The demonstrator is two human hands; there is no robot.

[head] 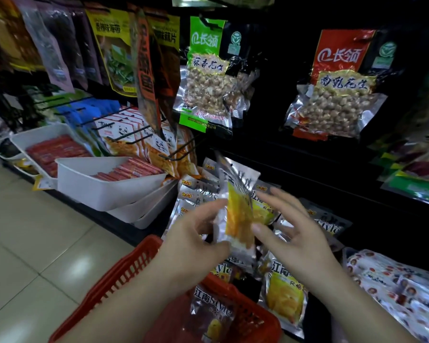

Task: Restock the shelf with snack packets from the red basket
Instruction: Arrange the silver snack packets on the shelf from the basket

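My left hand (196,241) pinches a silver snack packet (238,209) with a yellow window, holding it upright in front of the shelf. My right hand (292,226) hovers just right of the packet, fingers spread, thumb close to its lower edge. Below my forearms sits the red basket (124,268), with a similar silver packet (212,315) lying in it. More packets of the same kind (198,194) hang in a row on the shelf behind the held one, and another (285,295) lies lower right.
White bins (84,179) of red sausage sticks jut out at left. Black wire hooks (178,154) with panda-print packets stick out above the held packet. Peanut bags (206,78) hang higher up. Tiled floor (35,243) lies left of the basket.
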